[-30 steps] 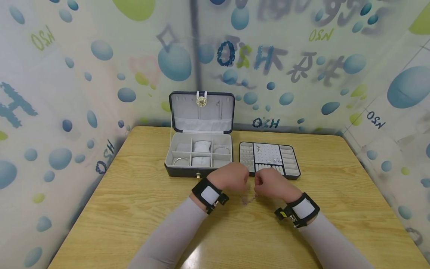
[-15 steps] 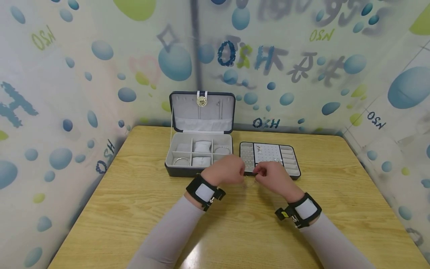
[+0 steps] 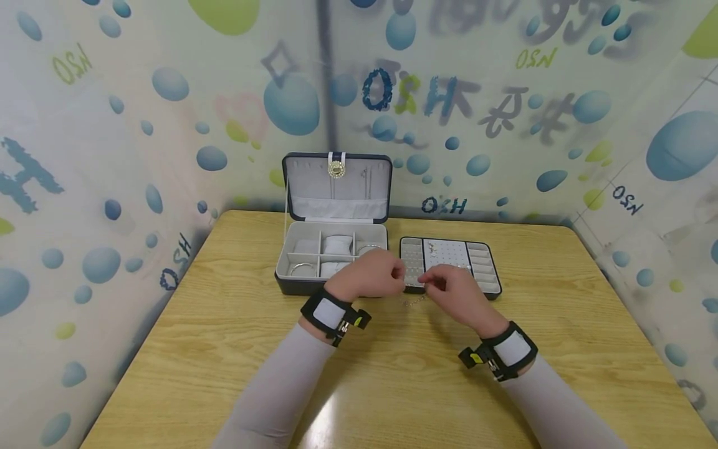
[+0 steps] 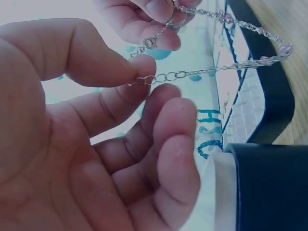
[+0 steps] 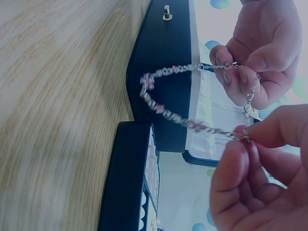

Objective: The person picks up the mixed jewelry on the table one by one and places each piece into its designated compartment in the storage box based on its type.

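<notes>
A silver chain bracelet with pink beads (image 3: 414, 302) hangs between my two hands in front of the jewelry tray. My left hand (image 3: 367, 276) pinches the chain's open links between thumb and index finger, its other fingers loosely curled, in the left wrist view. Thumb and fingertips of my right hand (image 3: 459, 298) pinch the other end, close to a small clasp (image 4: 150, 43). In the right wrist view the beaded loop (image 5: 166, 114) dangles free of the table, and both hands are near each other. Part of the chain by the fingertips is hidden.
An open dark jewelry box (image 3: 305, 287) stands behind my left hand, with bangles (image 3: 303, 267) and white cushions (image 3: 338, 244) in its compartments. Right of it lies a shallow jewelry tray (image 3: 483, 269) holding earrings (image 3: 432, 249). A patterned wall rises behind the wooden table (image 3: 224, 349).
Both hands have risen toward the tray, and the bracelet's loop hangs higher. My left hand has shifted left and away from me, so the gap between the hands is wider.
</notes>
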Action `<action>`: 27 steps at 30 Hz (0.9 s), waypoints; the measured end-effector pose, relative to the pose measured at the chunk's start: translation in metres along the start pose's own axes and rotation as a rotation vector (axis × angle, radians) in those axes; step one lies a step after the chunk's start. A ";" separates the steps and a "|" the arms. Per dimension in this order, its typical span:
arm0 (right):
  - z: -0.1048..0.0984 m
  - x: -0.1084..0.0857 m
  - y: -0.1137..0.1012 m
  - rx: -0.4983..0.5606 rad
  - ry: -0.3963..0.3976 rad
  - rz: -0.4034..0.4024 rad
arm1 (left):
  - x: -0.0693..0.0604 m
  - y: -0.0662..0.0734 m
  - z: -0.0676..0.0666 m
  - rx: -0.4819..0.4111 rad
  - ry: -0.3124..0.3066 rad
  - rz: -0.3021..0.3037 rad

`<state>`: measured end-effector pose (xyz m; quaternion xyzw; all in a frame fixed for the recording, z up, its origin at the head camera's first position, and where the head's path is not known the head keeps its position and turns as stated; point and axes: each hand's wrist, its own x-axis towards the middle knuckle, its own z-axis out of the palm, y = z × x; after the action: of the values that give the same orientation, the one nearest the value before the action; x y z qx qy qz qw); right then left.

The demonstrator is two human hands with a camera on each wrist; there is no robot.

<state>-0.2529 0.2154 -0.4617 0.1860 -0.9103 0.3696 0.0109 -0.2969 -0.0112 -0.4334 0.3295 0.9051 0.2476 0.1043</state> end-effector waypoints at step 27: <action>0.020 -0.003 -0.003 0.213 0.216 -0.053 | 0.003 0.000 -0.003 0.096 0.311 0.000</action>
<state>-0.2466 0.2013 -0.4748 0.1693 -0.8544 0.4813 0.0986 -0.3008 -0.0105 -0.4312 0.2919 0.9212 0.2519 -0.0528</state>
